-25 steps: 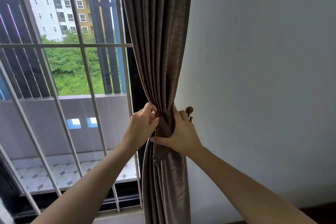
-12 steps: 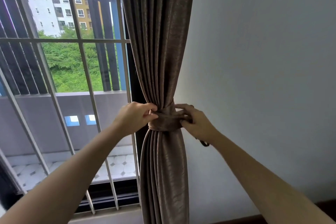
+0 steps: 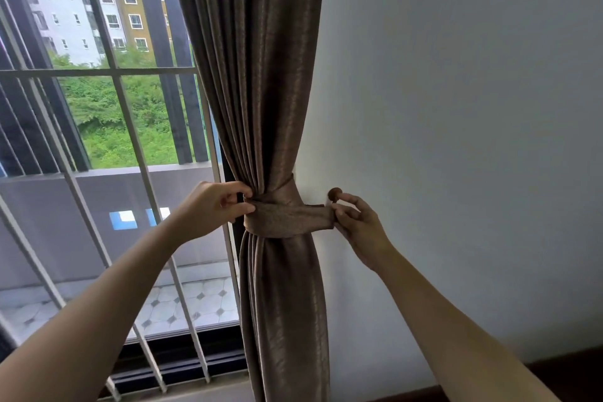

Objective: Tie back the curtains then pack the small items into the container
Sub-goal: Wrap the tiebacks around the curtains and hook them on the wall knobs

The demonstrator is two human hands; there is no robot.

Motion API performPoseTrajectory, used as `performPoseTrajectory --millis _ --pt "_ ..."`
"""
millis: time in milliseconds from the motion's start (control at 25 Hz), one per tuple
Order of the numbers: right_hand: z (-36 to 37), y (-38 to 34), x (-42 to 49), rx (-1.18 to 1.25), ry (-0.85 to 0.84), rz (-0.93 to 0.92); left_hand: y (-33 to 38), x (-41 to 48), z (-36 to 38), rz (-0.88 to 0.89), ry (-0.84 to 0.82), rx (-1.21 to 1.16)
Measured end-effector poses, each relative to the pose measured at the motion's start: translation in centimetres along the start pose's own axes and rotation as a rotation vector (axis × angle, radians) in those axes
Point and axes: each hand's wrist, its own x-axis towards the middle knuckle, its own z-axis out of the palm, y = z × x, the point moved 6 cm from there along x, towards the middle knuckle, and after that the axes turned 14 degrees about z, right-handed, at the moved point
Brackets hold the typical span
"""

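Observation:
A brown curtain (image 3: 257, 75) hangs gathered at the window's right edge. A matching fabric tieback band (image 3: 284, 217) wraps around its waist. My left hand (image 3: 215, 207) pinches the band and curtain folds on the left side. My right hand (image 3: 357, 225) grips the band's right end, stretched toward a round brown wall hook knob (image 3: 334, 193) just above my fingers. Whether the band's end is on the hook is hidden by my fingers. No small items or container are in view.
White window bars (image 3: 130, 127) and glass fill the left half, with a balcony, greenery and buildings outside. A plain pale wall (image 3: 473, 108) fills the right. A dark skirting board (image 3: 561, 365) runs along the lower right corner.
The band went from a bunched wrap in front of the curtain to a flat loop around it. My right hand moved right to the wall hook, pulling the band's end along.

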Motion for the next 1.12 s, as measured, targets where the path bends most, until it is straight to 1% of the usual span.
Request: performPoseTrajectory --millis 40,160,200,360,440,480,640,760,840,880,920,1000,1040,1120 --pt "0.1 0.1 0.2 -0.066 0.054 -0.016 0.2 -0.3 -0.1 -0.002 -0.001 -0.008" --pt "-0.5 0.0 0.6 -0.299 0.345 -0.078 0.9 -0.7 -0.1 0.004 0.022 0.015" --pt "-0.6 -0.2 0.7 -0.361 0.403 -0.103 1.1 -0.7 0.0 0.012 0.040 0.024" --pt "-0.8 -0.3 1.7 -0.485 0.509 -0.144 2.5 -0.6 0.3 0.086 0.088 0.036" --pt "-1.1 -0.4 2.1 -0.483 0.528 -0.106 2.9 -0.8 0.5 0.096 0.110 0.034" --pt "-1.3 -0.3 2.4 -0.433 0.512 -0.059 3.0 -0.8 0.5 0.091 0.125 0.031" --pt "-1.9 0.0 3.1 -0.119 0.347 0.188 3.4 -0.7 0.8 0.063 0.181 0.036" --pt "-2.0 -0.1 3.1 -0.065 0.316 0.272 3.9 -0.4 1.0 0.069 0.181 0.055" --pt "-2.1 0.3 3.2 -0.052 0.334 0.318 4.0 -0.4 1.2 0.066 0.179 0.061" --pt "-2.1 0.5 3.1 -0.084 0.354 0.331 3.9 -0.4 1.3 0.056 0.178 0.062" --pt "-2.2 0.6 3.1 -0.183 0.391 0.308 3.9 -0.4 1.3 0.045 0.179 0.062" --pt "-2.2 0.6 2.6 -0.498 0.455 0.161 3.9 -0.5 1.3 0.036 0.181 0.063" --pt "-1.9 0.6 2.1 -0.623 0.456 0.074 3.9 -0.5 1.3 0.036 0.183 0.066" --pt "-1.7 1.0 1.6 -0.753 0.417 -0.028 4.0 -0.5 1.5 0.032 0.189 0.069"
